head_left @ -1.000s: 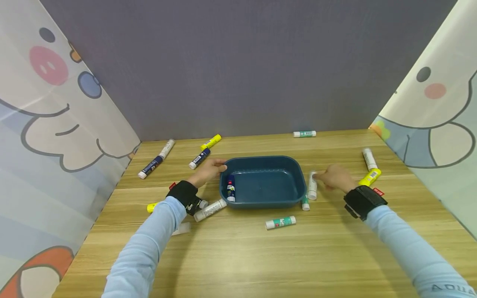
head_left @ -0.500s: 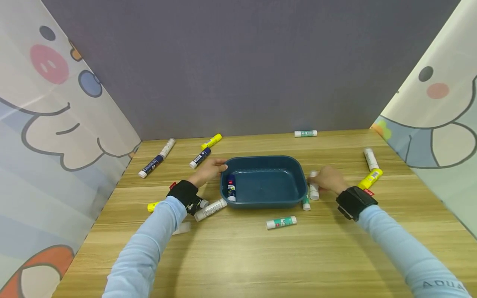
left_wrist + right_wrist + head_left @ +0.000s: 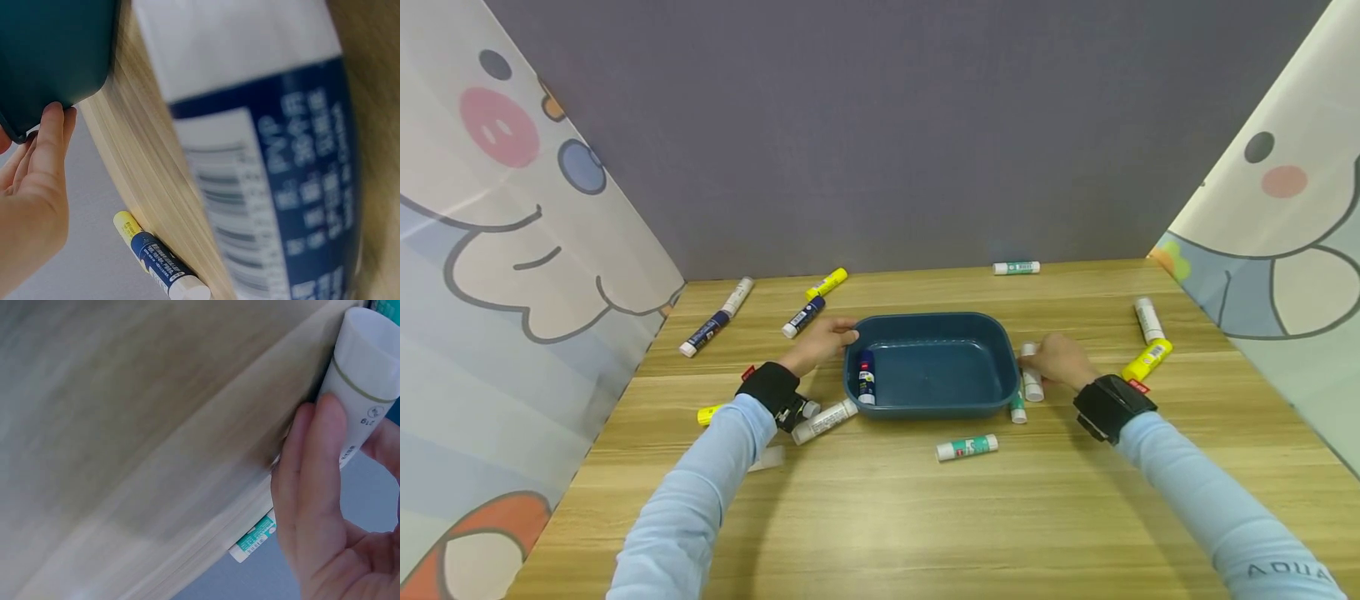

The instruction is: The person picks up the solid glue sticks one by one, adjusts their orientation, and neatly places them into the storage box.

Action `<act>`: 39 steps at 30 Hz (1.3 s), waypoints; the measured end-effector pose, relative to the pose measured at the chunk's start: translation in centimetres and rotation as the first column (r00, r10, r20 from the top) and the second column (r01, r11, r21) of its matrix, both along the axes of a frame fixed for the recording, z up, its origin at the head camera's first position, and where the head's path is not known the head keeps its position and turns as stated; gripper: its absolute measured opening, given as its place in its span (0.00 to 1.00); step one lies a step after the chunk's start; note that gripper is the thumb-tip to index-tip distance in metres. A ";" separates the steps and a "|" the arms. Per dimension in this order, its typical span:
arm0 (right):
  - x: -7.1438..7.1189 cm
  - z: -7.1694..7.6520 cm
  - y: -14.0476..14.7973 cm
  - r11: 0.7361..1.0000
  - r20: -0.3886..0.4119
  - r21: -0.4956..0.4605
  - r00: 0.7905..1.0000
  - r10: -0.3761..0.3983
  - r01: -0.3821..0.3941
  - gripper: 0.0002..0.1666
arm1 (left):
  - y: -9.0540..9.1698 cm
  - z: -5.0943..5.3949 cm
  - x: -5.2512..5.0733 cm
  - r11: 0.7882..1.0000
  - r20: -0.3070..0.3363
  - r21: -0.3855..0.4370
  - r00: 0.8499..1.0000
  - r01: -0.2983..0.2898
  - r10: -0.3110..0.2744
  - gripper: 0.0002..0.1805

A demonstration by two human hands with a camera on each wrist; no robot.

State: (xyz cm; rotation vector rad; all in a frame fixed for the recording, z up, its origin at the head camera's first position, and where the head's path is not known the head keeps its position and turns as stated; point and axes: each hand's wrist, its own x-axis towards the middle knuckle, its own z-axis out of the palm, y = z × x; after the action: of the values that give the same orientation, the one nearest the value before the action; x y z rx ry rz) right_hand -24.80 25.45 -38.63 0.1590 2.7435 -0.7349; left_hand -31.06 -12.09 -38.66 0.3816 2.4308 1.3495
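A dark teal tray [image 3: 928,412] stands mid-table with one navy glue stick [image 3: 867,377] lying inside at its left. My left hand [image 3: 820,343] grips the tray's left rim; in the left wrist view the fingers [image 3: 47,150] lie against the outer wall. At the tray's right side my right hand [image 3: 1058,360] pinches a white glue stick [image 3: 1032,385] between thumb and fingers, as the right wrist view shows with the hand [image 3: 337,519] round the white stick [image 3: 359,394]. A green glue stick [image 3: 1017,407] lies between that stick and the tray.
Another green stick [image 3: 967,447] lies in front of the tray and one [image 3: 1017,267] near the back wall. At right lie a white [image 3: 1147,320] and a yellow stick [image 3: 1147,360]. Several navy, yellow and white sticks lie at left, some partly behind my left arm.
My right hand has moved slightly left toward the tray, and its fingers have closed round the white glue stick. The left hand has stayed on the tray's rim.
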 end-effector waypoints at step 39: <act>-0.2 3.7 1.3 0.996 -0.058 -0.070 0.997 0.058 -0.062 0.22 | 0.0 0.3 0.3 1.000 0.006 0.004 1.000 -0.007 0.007 0.23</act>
State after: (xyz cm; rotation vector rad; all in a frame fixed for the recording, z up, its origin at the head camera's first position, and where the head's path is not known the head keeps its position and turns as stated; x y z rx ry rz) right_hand -24.99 26.74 -34.89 0.0406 2.7562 -0.8324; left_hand -30.78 -12.07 -38.37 0.3696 2.4270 1.3562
